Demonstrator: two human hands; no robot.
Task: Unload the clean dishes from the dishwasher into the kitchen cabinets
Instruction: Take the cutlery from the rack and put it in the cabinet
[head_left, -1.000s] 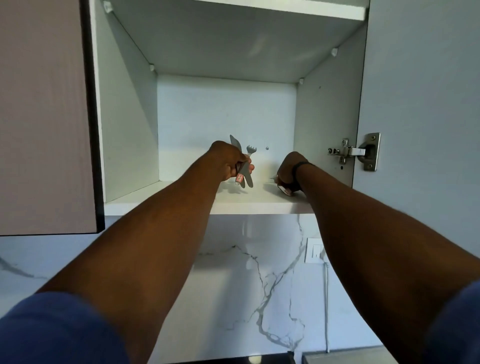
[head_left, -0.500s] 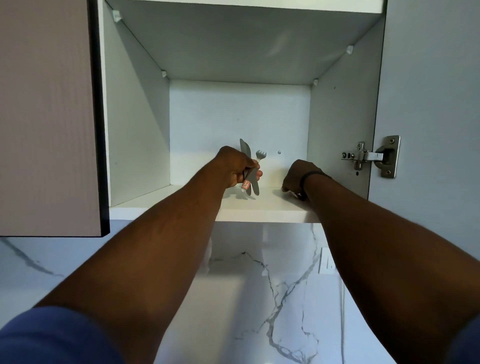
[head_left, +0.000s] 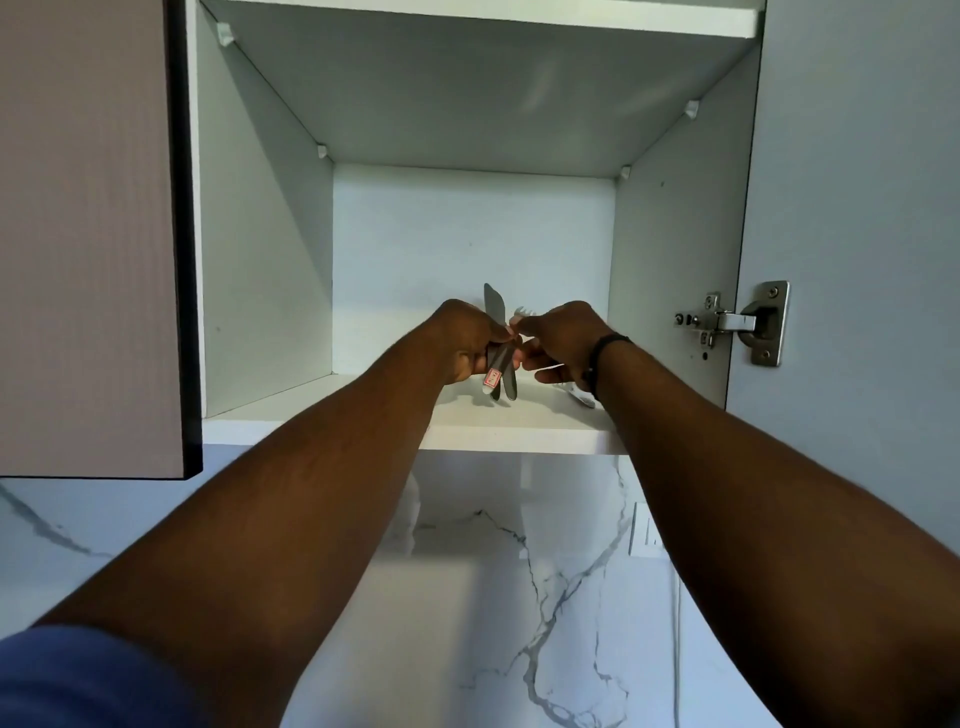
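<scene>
The left hand (head_left: 470, 343) is curled round a small bundle of cutlery, holding it about the middle so that the knife (head_left: 495, 303) blade sticks up above the fist and the handles hang below it, one of them with a red-and-white sticker (head_left: 493, 378) on it. The right hand (head_left: 563, 340) has its fingers bent in against the same bundle, and its fingertips seem to pinch the fork (head_left: 519, 312) whose prongs show just between the two hands; how firmly it has hold I cannot tell. Both hands are up inside the open wall cabinet, just above its bottom shelf (head_left: 519, 431), toward the right half of it. Under the right wrist another pale piece of cutlery (head_left: 579, 395) already lies flat on the shelf, partly hidden by the arm. That suggests the unloading is under way: at least one piece is put away, and the bundle is being taken apart piece by piece, with the fork likely next. The knife and whatever else is in the fist are still to be set down. The dishwasher is out of view, so how much remains in it cannot be judged. The cabinet door (head_left: 857, 208) stands open at the right on its metal hinge (head_left: 737, 322), and a marbled wall (head_left: 519, 571) runs below the shelf.
</scene>
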